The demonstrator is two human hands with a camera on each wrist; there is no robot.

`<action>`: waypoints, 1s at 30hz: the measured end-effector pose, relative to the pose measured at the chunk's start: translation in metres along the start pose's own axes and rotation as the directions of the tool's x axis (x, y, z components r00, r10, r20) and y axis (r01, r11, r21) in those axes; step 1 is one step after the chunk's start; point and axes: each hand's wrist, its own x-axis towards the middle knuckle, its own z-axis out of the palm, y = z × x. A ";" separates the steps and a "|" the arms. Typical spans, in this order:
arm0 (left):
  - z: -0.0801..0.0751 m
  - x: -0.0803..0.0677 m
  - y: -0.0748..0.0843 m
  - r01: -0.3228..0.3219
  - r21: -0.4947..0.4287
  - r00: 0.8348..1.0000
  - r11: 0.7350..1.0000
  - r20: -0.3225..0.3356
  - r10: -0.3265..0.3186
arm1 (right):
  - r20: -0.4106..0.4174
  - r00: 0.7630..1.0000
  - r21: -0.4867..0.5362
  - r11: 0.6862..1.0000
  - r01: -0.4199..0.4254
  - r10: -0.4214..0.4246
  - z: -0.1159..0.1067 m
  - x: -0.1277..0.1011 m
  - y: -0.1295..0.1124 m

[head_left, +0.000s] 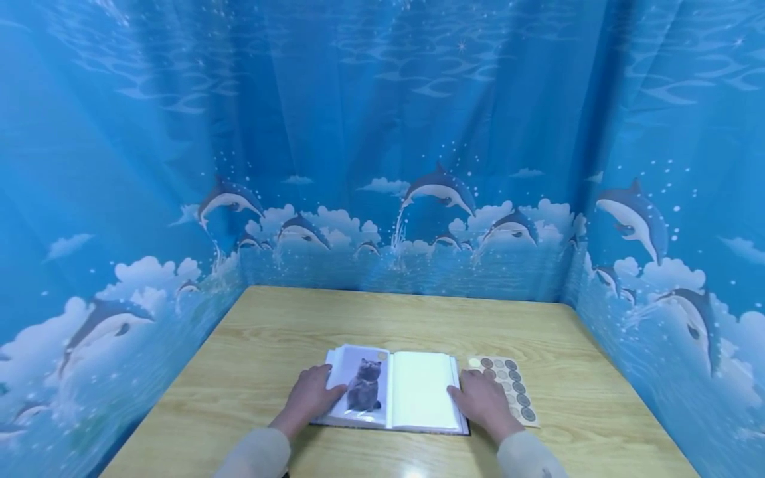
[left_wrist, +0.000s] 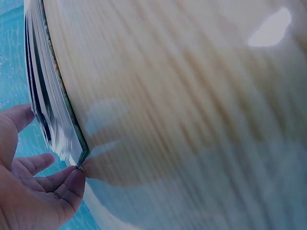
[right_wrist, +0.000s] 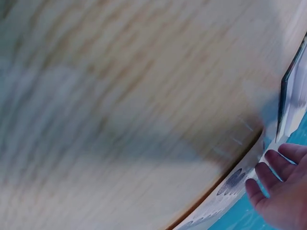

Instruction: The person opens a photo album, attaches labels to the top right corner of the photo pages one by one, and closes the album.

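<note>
An open photo album (head_left: 420, 392) lies on the table, with a picture of a grey cat (head_left: 364, 386) on its left page and a blank white right page. My left hand (head_left: 313, 395) holds the album's left side, thumb over the page. In the left wrist view, fingertips (left_wrist: 76, 179) of that hand meet the corner of the cover. At the other side, my right hand (head_left: 481, 398) rests along the right edge with its thumb on the page margin. Its fingers (right_wrist: 268, 177) are loosely extended over a sheet of round stickers (head_left: 517, 392), hiding part of it.
The wooden table (head_left: 263, 338) extends behind and to both sides of the album. Blue dolphin-print curtains (head_left: 382, 166) surround it at the back, left and right. Light reflects off the tabletop near the front edge.
</note>
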 end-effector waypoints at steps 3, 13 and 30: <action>0.001 0.000 0.000 0.004 0.005 1.000 1.000 -0.010 -0.004 | -0.001 1.000 0.055 0.998 0.005 -0.005 0.002 0.002 -0.003; 0.001 0.001 0.000 -0.008 -0.014 1.000 1.000 -0.028 0.007 | 0.024 0.999 0.079 0.996 0.041 -0.043 0.009 0.002 -0.008; -0.003 0.000 0.004 0.091 -0.074 0.996 0.993 -0.003 -0.091 | -0.007 1.000 0.034 0.999 -0.005 0.005 0.011 -0.004 -0.009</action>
